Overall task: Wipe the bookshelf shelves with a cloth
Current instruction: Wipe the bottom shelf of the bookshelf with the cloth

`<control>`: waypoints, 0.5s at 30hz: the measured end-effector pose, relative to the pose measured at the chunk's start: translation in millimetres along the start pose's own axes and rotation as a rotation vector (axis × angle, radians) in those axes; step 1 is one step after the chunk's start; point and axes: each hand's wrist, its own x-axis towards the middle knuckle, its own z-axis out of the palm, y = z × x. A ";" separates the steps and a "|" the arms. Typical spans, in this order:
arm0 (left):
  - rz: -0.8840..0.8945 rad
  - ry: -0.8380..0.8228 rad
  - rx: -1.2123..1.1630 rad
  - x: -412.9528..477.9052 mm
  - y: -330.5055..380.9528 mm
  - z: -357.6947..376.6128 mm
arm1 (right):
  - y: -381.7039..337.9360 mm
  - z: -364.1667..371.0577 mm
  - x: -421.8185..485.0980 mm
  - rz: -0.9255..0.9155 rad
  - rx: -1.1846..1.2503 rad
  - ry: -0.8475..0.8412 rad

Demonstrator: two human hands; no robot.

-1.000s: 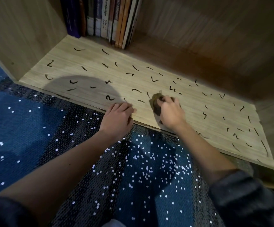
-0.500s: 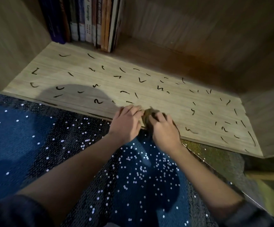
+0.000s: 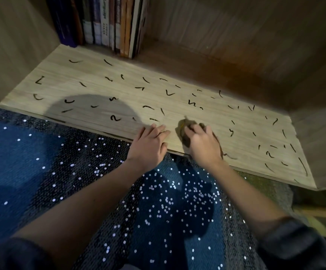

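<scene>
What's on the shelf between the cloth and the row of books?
Head view: only the shelf board with dark squiggle marks scattered on it lies between the cloth under the right hand and the books.

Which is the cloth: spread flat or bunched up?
Bunched up: the cloth is a small wad under the right hand.

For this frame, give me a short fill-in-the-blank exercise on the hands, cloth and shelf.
1. The small dark brown cloth lies under the ____ hand.
2. The left hand rests flat on the light wooden shelf board, holding ____.
3. The row of upright books stands at the shelf's back ____ corner.
4. The short black marks are scattered across the ____.

Missing words: right; nothing; left; shelf board
</scene>
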 end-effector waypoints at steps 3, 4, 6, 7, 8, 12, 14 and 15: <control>0.005 0.015 -0.024 0.8 -0.3 -2.2 | -10.5 -5.4 26.7 0.074 0.011 -0.023; 0.011 0.021 -0.026 -0.3 -1.4 -3.5 | -17.9 -5.2 24.8 0.051 0.020 -0.030; 0.004 0.082 0.002 -3.9 -6.6 -8.5 | -30.4 -1.3 3.7 -0.050 0.046 -0.009; -0.018 0.122 0.023 -6.3 -10.7 -11.8 | -33.1 0.7 -11.2 -0.101 0.068 0.007; -0.047 0.163 0.044 -8.2 -17.1 -16.2 | -33.4 1.1 -18.8 -0.134 0.081 0.012; -0.100 0.239 0.140 -17.8 -40.1 -22.8 | -22.1 -8.7 39.7 -0.067 0.108 -0.030; -0.090 0.233 0.173 -20.5 -42.2 -21.0 | -27.1 -12.8 76.6 -0.096 0.078 -0.051; -0.080 0.218 0.187 -21.2 -41.4 -18.9 | -30.4 -13.8 85.9 -0.115 0.070 -0.052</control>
